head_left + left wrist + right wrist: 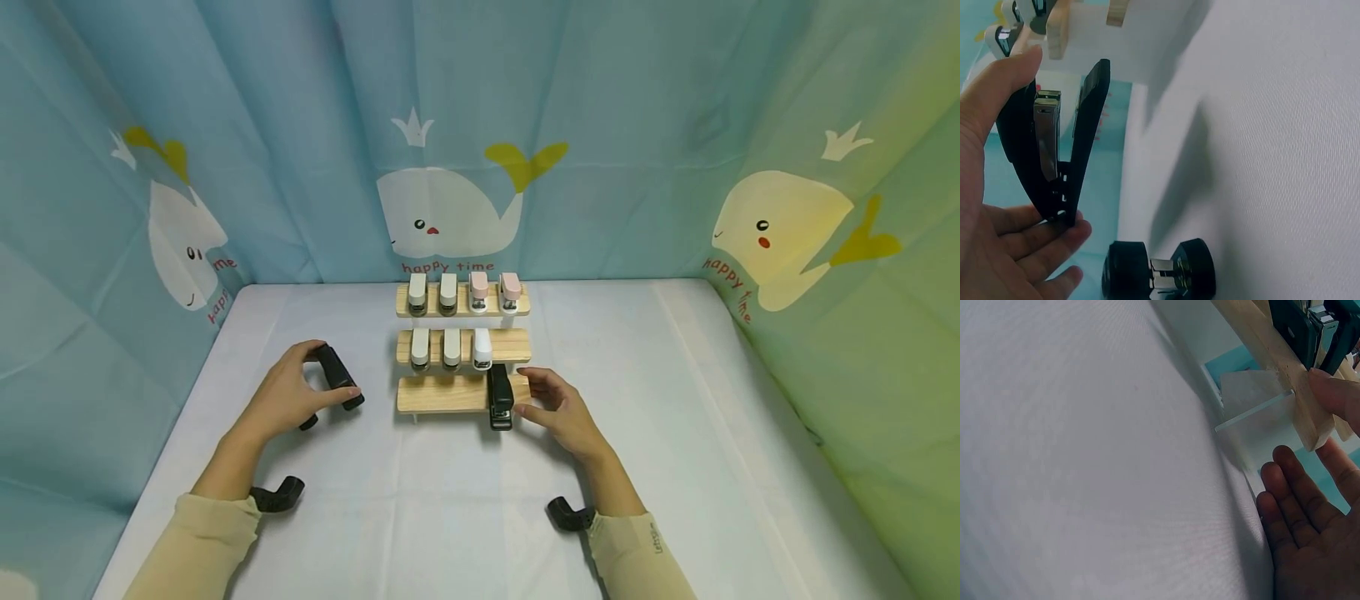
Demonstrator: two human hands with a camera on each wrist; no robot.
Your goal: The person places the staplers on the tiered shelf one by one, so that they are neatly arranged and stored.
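Observation:
My left hand pinches a black stapler lengthwise between thumb and fingertips, raised above the table left of a tiered wooden rack. In the left wrist view, a second black stapler lies below that hand. Another black stapler stands on the right part of the rack's lowest board, its front end toward me. My right hand holds that board's right end beside this stapler, thumb at the front edge and index finger behind. The other right fingers extend below the board.
Pale green staplers and pink staplers line the top tier. The middle tier bears two pale staplers and a white stapler. Clear supports carry the boards. A whale-print curtain encloses the white table.

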